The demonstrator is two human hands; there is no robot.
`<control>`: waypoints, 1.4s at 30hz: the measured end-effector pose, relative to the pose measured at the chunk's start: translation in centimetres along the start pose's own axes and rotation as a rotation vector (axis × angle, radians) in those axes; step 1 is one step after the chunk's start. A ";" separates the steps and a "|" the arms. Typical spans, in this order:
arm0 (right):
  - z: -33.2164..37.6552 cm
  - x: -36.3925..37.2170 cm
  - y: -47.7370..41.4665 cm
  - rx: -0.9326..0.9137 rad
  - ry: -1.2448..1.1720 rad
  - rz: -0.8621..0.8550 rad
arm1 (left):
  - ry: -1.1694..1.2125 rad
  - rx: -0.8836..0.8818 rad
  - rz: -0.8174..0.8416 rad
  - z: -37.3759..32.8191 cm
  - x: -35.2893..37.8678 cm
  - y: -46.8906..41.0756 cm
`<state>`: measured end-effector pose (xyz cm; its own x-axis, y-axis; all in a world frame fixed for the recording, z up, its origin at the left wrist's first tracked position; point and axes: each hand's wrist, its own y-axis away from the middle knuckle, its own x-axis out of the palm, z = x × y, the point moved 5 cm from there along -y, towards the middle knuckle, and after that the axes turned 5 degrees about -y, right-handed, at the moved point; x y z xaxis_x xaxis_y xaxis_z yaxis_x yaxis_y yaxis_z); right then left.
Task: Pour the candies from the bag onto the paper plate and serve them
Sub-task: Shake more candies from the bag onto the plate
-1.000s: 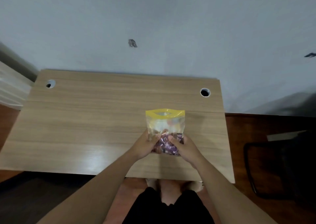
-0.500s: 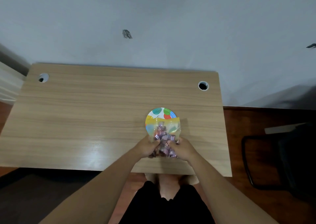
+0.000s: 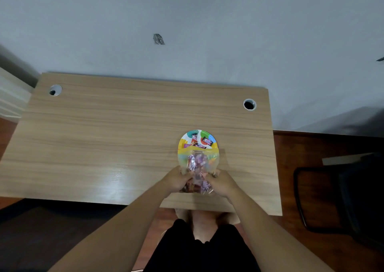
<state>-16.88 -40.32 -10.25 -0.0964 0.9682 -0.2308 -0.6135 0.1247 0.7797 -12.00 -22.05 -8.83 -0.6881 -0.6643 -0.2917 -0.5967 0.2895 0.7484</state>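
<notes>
A clear zip bag [image 3: 198,163] with a yellow top strip lies tipped forward over a small colourful paper plate [image 3: 188,135] on the right part of the wooden table [image 3: 104,136]. Its mouth points away from me, over the plate. Several wrapped candies [image 3: 200,141] lie on the plate's far half, and more fill the bag. My left hand [image 3: 176,180] grips the bag's bottom left corner, while my right hand [image 3: 223,183] grips the bottom right. The near half of the plate is hidden under the bag.
Two round cable holes sit in the far corners of the table, the left hole [image 3: 55,90] and the right hole [image 3: 249,104]. A dark chair [image 3: 340,197] stands on the floor to the right. A grey wall rises behind the table.
The bag went from upright to tipped forward, mouth away from me, uncovering the plate behind it. Candies have slid out onto the plate's far half.
</notes>
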 end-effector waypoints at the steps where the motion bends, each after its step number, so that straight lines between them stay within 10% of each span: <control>1: 0.0 0.0 0.1 0.002 0.003 -0.003 | 0.012 0.009 -0.003 0.2 0.0 -0.1; 42: 1.0 -1.1 1.4 -0.043 -0.052 -0.054 | 0.203 -0.062 -0.036 1.9 -1.4 -0.1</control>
<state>-16.82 -40.99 -8.30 -0.0224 0.9704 -0.2404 -0.6502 0.1685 0.7408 -11.77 -19.89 -9.63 -0.5658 -0.8005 -0.1976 -0.5886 0.2242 0.7767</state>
